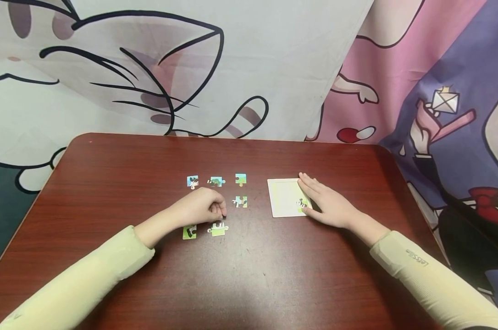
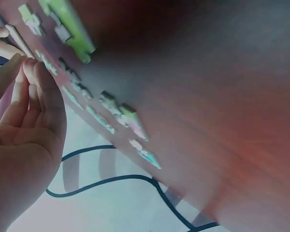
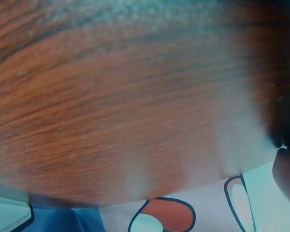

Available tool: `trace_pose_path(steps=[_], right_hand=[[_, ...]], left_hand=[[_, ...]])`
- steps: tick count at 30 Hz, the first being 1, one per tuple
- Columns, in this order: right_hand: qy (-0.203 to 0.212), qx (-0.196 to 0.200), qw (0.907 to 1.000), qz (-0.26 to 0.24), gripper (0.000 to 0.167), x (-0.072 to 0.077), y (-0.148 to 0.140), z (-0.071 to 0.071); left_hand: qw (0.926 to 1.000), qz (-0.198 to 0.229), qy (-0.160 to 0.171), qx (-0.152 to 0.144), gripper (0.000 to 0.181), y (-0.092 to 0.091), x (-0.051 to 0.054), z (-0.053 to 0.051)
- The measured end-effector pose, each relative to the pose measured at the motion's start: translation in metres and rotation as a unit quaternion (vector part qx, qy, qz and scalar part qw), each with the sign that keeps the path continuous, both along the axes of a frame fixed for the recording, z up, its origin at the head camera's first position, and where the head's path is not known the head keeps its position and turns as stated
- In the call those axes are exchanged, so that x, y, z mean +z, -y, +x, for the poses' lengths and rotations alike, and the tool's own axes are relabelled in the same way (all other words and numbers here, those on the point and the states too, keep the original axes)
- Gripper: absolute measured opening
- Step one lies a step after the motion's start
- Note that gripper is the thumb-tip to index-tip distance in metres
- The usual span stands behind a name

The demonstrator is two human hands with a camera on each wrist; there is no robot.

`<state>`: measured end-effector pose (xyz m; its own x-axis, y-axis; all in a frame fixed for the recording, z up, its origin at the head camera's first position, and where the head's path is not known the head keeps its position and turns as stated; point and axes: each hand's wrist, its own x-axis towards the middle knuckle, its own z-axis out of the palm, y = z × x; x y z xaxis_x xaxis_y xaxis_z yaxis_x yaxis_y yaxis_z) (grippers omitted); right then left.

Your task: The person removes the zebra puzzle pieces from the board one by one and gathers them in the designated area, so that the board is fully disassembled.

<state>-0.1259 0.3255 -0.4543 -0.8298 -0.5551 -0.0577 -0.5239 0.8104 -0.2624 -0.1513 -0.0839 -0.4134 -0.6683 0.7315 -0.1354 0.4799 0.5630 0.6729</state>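
My left hand (image 1: 199, 205) hovers among the puzzle pieces, fingers curled and thumb tip meeting the fingertips. No piece shows between them in the left wrist view. Below that hand lie a green-and-white jigsaw piece (image 1: 218, 228) and a green piece with black (image 1: 189, 232). A blue-and-green piece (image 1: 241, 201) sits to its right. The hand hides middle pieces from the head view; one of these pieces (image 2: 130, 119) shows in the left wrist view. My right hand (image 1: 330, 205) rests with straight fingers on the right edge of a pale puzzle board (image 1: 282, 197), whose lower right corner holds a piece (image 1: 301, 204).
A back row has a blue-and-white piece (image 1: 192, 181), a blue-green piece (image 1: 216, 181) and another blue-green piece (image 1: 240, 178). Everything lies on a dark red wooden table (image 1: 249, 279). Cartoon-printed cloth (image 1: 282, 68) hangs behind its far edge.
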Motion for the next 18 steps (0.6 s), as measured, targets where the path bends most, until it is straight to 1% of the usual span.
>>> trace_pose_path(steps=[5, 9, 12, 15, 18], right_hand=[[0.001, 0.007, 1.0, 0.003, 0.09, 0.0, -0.001, -0.001], [0.0, 0.012, 0.9999, 0.004, 0.096, 0.001, -0.002, -0.001], [0.001, 0.011, 0.9999, 0.002, 0.097, 0.002, -0.002, -0.001], [0.0, 0.009, 1.0, 0.001, 0.097, 0.002, -0.002, -0.001], [-0.002, 0.007, 1.0, 0.001, 0.097, 0.001, -0.002, -0.001]], left_hand=[[0.9999, 0.009, -0.001, -0.006, 0.013, -0.013, 0.006, -0.005], [0.9997, 0.019, 0.015, -0.005, 0.012, -0.026, 0.009, -0.01], [0.9997, 0.024, 0.005, -0.009, 0.01, -0.038, 0.011, -0.015], [0.9994, 0.031, -0.015, -0.012, 0.009, -0.051, 0.012, -0.023], [0.9992, 0.037, -0.015, -0.01, 0.009, -0.065, 0.014, -0.03]])
